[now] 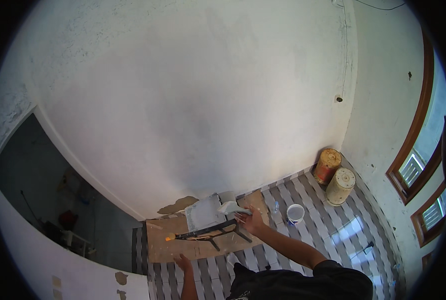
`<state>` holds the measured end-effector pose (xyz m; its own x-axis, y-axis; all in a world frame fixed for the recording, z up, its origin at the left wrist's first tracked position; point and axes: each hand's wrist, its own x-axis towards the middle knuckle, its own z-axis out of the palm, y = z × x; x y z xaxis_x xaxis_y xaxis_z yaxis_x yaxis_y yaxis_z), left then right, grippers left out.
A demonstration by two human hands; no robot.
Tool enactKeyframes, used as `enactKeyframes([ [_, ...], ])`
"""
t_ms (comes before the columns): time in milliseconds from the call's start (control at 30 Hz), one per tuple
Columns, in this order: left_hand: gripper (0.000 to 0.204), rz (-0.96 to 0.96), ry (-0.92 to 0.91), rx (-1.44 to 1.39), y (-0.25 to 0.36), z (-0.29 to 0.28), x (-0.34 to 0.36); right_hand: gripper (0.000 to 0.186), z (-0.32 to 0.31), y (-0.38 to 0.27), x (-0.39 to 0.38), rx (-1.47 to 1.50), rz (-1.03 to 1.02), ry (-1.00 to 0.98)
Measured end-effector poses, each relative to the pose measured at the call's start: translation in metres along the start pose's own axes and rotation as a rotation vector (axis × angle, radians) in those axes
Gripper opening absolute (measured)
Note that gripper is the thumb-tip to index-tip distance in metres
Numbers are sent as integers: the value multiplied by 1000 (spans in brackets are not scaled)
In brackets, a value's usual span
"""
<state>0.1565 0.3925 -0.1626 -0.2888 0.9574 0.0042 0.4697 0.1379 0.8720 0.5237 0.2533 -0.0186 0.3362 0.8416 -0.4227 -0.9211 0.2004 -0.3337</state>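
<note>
My right hand [253, 221] is closed round the handle of a wide, whitish brush-like tool [228, 207]; its exact kind is hard to make out. The tool's head is over the right end of a paint tray [203, 214] smeared greyish white. Under the tray is a black-framed stand [214, 229] with thin legs, and an orange piece [170, 237] sticks out at its left end. Lower and to the left, my left hand [183, 262] hangs apart from the stand with its fingers loosely spread and nothing in them.
Brown sheeting [168, 252] lies beneath the stand, against a patchy white wall [183, 100]. To the right are a white bucket [295, 214], a small clear bottle [276, 206], a rusty drum [328, 165] and a cream drum [341, 187]. A dark doorway [48, 185] opens at left.
</note>
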Motion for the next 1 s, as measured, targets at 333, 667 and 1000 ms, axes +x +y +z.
enactKeyframes([
  [333,101,-657,-458,636,-160,-110,-140,22,-39,12,-63,68,98,-95],
  [667,90,-500,-525,636,-156,-121,-157,22,-57,24,-140,11,207,-61],
  [1000,78,-380,-644,595,-219,-166,-183,18,-61,78,-203,-38,255,-34],
])
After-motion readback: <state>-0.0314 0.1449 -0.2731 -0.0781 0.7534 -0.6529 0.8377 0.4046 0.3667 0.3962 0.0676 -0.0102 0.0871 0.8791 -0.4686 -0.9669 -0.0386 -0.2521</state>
